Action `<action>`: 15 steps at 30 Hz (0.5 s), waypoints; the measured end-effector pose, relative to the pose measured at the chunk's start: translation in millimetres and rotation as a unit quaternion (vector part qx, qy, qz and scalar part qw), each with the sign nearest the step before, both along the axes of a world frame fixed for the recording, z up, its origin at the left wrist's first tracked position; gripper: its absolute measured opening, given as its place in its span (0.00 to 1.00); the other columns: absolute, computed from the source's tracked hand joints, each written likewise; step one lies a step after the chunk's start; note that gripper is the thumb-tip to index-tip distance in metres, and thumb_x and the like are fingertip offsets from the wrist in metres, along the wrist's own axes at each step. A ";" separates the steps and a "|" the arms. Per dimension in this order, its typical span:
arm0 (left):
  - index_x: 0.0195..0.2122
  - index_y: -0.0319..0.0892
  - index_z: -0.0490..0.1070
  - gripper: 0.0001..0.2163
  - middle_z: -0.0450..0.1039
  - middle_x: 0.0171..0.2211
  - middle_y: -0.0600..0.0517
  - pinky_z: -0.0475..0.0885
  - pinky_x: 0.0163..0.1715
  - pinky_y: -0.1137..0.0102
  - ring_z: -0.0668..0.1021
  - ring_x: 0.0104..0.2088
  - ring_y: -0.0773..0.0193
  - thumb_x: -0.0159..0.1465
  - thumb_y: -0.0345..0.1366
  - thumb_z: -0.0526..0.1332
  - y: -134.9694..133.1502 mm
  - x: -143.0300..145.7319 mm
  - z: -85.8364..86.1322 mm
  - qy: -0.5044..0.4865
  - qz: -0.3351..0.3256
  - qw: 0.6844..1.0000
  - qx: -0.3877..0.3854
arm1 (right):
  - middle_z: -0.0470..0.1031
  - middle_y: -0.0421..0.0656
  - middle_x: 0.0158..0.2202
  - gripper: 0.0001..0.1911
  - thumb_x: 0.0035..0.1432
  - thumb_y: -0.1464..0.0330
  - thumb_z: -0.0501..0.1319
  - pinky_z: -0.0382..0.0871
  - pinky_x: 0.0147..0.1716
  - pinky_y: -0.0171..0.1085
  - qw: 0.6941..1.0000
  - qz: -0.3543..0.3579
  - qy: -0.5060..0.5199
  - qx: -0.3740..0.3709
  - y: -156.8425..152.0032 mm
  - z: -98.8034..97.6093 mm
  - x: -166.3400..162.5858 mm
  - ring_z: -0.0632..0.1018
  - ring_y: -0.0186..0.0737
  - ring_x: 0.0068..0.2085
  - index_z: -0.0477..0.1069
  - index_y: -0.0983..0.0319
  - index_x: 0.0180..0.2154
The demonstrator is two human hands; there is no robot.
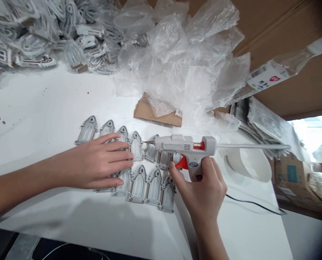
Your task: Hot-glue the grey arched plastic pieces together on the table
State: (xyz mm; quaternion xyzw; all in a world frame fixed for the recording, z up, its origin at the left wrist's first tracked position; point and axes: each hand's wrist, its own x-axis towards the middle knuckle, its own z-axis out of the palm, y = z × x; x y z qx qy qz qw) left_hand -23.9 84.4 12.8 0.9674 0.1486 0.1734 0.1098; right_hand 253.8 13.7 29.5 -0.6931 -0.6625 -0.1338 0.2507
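Observation:
My right hand (205, 186) grips a white hot glue gun (174, 143) by its handle. The gun has a red trigger, a clear glue stick (254, 146) jutting from its back, and a metal nozzle pointing left. Below the nozzle, several small grey arched window-shaped pieces (137, 184) lie in two rows on the white table. My left hand (104, 161) lies flat with fingers spread over the left part of these rows, covering some pieces. One arched piece (86, 130) shows uncovered at the far left of the upper row.
Crumpled clear plastic bags (174, 54) and a cardboard scrap (158, 111) lie at the back. Many bagged grey pieces (42, 39) fill the back left. A plastic bottle (274, 74), a white round container (249, 164) and a black cord (254, 203) are at the right.

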 end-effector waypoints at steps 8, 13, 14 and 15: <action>0.52 0.42 0.72 0.14 0.77 0.54 0.48 0.57 0.65 0.57 0.76 0.54 0.54 0.71 0.42 0.58 -0.6 -1.2 -0.5 -0.003 0.000 1.000 0.002 | 0.54 0.32 0.24 0.26 0.53 0.61 0.67 0.53 0.20 0.31 1.000 -0.009 0.004 -0.008 1.0 -4.0 -0.7 0.56 0.28 0.22 0.46 0.57 0.27; 0.52 0.41 0.73 0.14 0.77 0.53 0.47 0.59 0.64 0.57 0.76 0.54 0.54 0.71 0.42 0.58 -0.3 -0.8 -0.4 -0.002 -0.002 1.000 0.005 | 0.56 0.33 0.25 0.25 0.54 0.59 0.66 0.55 0.21 0.31 0.999 -0.022 0.003 -0.027 1.6 -8.1 -2.4 0.58 0.28 0.23 0.47 0.57 0.27; 0.52 0.41 0.73 0.14 0.77 0.53 0.47 0.59 0.64 0.57 0.76 0.54 0.54 0.71 0.42 0.58 -0.1 -0.6 -0.4 -0.002 -0.002 1.000 0.006 | 0.56 0.33 0.25 0.25 0.54 0.59 0.66 0.55 0.21 0.31 0.999 -0.023 -0.002 -0.028 1.7 -8.8 -2.7 0.59 0.29 0.23 0.48 0.57 0.27; 0.52 0.41 0.73 0.14 0.77 0.53 0.47 0.59 0.64 0.56 0.76 0.54 0.54 0.71 0.42 0.58 0.0 -0.4 -0.4 -0.003 -0.002 1.000 0.007 | 0.56 0.33 0.25 0.24 0.54 0.59 0.66 0.55 0.21 0.32 0.999 -0.022 -0.006 -0.028 1.9 -9.5 -2.9 0.59 0.29 0.23 0.48 0.57 0.28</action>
